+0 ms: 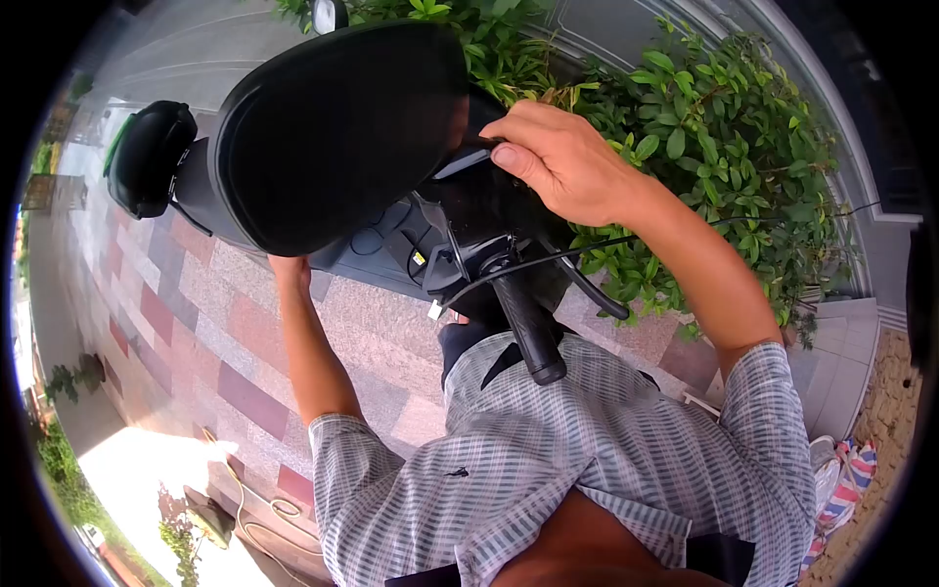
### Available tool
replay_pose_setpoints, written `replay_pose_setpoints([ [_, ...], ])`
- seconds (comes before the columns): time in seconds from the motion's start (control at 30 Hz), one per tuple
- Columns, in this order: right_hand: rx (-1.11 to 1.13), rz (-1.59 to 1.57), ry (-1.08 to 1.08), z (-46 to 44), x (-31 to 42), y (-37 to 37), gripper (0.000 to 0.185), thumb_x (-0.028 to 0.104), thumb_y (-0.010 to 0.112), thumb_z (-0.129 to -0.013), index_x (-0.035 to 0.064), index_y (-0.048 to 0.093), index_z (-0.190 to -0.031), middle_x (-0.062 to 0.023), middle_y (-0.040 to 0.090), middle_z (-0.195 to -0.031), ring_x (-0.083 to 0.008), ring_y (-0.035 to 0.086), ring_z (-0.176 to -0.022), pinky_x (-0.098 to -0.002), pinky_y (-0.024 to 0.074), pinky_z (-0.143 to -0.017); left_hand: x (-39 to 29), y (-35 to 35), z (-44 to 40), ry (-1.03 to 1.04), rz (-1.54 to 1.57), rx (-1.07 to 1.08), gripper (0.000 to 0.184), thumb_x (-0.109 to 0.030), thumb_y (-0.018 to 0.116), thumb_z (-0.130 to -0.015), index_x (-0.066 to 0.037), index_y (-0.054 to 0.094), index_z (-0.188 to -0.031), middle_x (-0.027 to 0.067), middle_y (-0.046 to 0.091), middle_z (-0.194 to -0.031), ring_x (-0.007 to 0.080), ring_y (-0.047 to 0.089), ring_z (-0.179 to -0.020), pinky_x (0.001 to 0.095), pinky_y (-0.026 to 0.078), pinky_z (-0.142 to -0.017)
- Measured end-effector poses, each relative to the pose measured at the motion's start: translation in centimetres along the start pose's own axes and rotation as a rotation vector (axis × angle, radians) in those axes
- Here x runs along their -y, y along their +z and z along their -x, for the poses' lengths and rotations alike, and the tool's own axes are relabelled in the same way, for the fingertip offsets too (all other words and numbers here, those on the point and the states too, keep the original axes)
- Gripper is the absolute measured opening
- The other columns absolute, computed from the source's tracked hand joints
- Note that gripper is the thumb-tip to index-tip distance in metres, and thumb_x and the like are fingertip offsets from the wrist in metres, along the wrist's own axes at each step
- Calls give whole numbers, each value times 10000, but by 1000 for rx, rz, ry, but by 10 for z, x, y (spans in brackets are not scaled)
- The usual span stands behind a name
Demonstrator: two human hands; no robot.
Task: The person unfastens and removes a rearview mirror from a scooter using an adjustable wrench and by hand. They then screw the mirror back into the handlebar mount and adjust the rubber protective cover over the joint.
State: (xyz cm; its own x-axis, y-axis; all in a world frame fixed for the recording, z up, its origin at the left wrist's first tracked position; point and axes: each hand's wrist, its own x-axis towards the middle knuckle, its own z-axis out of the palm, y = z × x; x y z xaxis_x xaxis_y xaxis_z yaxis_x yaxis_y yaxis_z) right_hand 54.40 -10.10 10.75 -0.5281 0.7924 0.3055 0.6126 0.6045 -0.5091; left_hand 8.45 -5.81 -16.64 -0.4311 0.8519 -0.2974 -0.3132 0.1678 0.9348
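Observation:
A large black seat-like part (333,137) of a scooter fills the upper middle of the head view, over the scooter's dark body. My left hand (290,264) is at its lower edge, with the fingers hidden beneath. At the right, my right hand (558,161) is closed, thumb and fingertips at a dark part beside the seat-like part; what they grip is hidden. Below my right hand are a black handlebar grip (528,328) and a brake lever (595,290). Cables and a small yellow label (419,258) show inside the body.
Leafy bushes (724,147) stand close on the right. A black rear case (152,159) is at the scooter's far left end. Paving tiles (254,391) cover the ground, with a hose (245,499) at lower left. A striped bag (851,484) lies at lower right.

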Motion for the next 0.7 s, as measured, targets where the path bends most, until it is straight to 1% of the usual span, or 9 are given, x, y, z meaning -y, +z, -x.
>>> replay_pose_setpoints([
  [0.1,-35,-94,-84,-8,-8,9,359,315,503,-1079,-1,661,-1142,-156,640,-941,-352,618,-916,-427,495,-834,21,-22,-67,58,-142,-85,192,-139,669,-942,-40,535,-846,15,536,-671,111,496,-530,290,400,-469],
  [0.17,-2,-163,-25,-6,-3,7,349,295,488,-1088,-15,641,-1135,-149,643,-948,-328,619,-901,-400,494,-833,24,-23,-98,44,-96,-128,203,-159,677,-915,-50,541,-811,2,526,-642,114,488,-505,290,418,-468],
  [0.3,90,-380,149,9,-24,18,312,241,477,-1090,-27,631,-1124,-141,637,-968,-297,620,-904,-380,495,-865,34,-28,-146,109,-357,-297,322,-249,713,-868,1,559,-735,68,593,-649,153,551,-515,328,439,-487],
  [0.33,39,-399,123,17,-32,24,283,229,503,-1079,-15,644,-1109,-128,642,-981,-275,620,-910,-367,498,-870,46,-36,-166,92,-406,-310,406,-307,723,-848,73,600,-782,147,658,-716,223,636,-609,380,503,-588],
  [0.4,9,-564,65,16,-51,34,424,401,519,-1072,-14,609,-1061,-160,649,-935,-232,614,-829,-343,485,-804,66,-45,-197,144,-515,-366,437,-328,718,-843,98,624,-821,196,684,-758,292,679,-700,414,524,-685],
  [0.53,-9,-623,98,20,-56,38,414,387,539,-1062,-19,601,-1109,-168,652,-971,-259,621,-869,-357,489,-828,74,-40,-200,142,-768,-389,522,-368,719,-827,132,652,-962,297,716,-925,418,719,-954,457,535,-885],
  [0.63,-11,-604,144,24,-47,35,413,377,554,-1054,-24,595,-1146,-174,655,-999,-280,627,-899,-369,492,-846,99,-42,-204,108,-1060,-426,544,-384,727,-825,112,646,-1032,319,708,-1051,432,701,-1064,460,543,-947],
  [0.67,-13,-599,152,25,-46,35,414,374,559,-1051,-25,594,-1158,-176,656,-1008,-286,628,-909,-372,493,-852,92,-37,-201,-130,-1050,-427,671,-440,754,-828,118,591,-1165,320,680,-1175,423,670,-1155,457,533,-1010],
  [0.7,-17,-596,153,25,-44,33,416,370,564,-1049,-27,592,-1170,-178,657,-1017,-293,630,-919,-376,494,-858,92,-34,-202,-153,-1051,-460,724,-467,757,-829,124,564,-1202,316,677,-1187,423,666,-1165,450,530,-1017],
])
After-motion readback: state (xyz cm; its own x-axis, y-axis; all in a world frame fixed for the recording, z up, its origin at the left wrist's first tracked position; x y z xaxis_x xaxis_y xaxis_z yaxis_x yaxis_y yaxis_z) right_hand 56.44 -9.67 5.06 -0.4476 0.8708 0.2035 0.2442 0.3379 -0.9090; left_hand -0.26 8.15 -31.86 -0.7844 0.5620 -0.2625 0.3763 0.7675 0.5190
